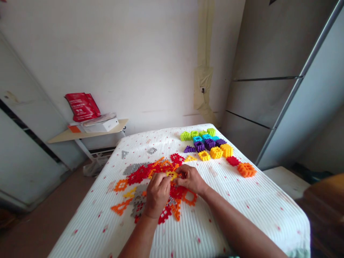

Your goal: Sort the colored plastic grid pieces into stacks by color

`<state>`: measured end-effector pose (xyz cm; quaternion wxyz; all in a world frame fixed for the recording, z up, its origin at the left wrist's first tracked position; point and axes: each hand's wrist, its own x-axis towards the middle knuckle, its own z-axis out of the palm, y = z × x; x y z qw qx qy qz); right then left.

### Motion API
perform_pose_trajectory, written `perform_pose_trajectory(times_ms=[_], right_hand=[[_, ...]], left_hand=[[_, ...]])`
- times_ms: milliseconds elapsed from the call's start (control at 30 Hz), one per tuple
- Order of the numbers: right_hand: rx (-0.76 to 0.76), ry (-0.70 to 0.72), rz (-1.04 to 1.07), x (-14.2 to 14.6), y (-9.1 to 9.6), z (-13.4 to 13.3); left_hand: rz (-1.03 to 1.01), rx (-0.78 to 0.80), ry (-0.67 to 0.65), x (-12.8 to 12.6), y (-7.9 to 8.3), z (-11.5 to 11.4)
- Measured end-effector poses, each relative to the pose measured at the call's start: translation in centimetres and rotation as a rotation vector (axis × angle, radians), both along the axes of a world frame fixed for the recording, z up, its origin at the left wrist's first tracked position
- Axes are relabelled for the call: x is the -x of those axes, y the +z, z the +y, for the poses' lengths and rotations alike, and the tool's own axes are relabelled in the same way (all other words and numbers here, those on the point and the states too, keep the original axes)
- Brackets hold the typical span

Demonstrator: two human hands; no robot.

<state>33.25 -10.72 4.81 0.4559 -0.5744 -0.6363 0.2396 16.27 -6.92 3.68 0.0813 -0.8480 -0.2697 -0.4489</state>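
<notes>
Above a loose pile of flat interlocking tiles, my left hand pinches the near left side of a yellow interlocking tile. My right hand has its fingers curled at the right side of the same tile; its fingertips are partly hidden. Red tiles, orange tiles and grey tiles lie overlapping around and beneath both hands. An orange square frame tile is just below my right wrist. An orange triangular tile sits between my forearms.
Stacked tiles stand in rows at the back right: green, blue, purple, yellow and orange. A quilted white cover drapes the table. A side shelf holds red bags; a grey fridge stands right.
</notes>
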Motion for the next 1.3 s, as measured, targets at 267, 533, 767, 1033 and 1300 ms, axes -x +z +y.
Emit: perform_pose_trajectory(times_ms=[267, 533, 767, 1033, 1300], right_hand=[[0.094, 0.058, 0.216, -0.4, 0.0, 0.0], [0.051, 0.03, 0.187, -2.1, 0.3, 0.7], [-0.178, -0.812, -0.258, -11.0, 0.4, 0.6], [0.058, -1.078, -0.358, -14.1, -1.0, 0.4], [0.163, -1.066, -0.388, -14.1, -1.3, 0.4]], left_hand=[[0.014, -0.048, -0.037, -0.1, -0.3, 0.0], [-0.046, -0.078, -0.006, -0.4, -0.3, -0.1], [-0.091, -0.057, -0.026, 0.1, -0.4, 0.1], [-0.086, -0.052, -0.041, 0.0, -0.4, 0.1], [-0.094, -0.038, -0.044, 0.0, -0.8, 0.2]])
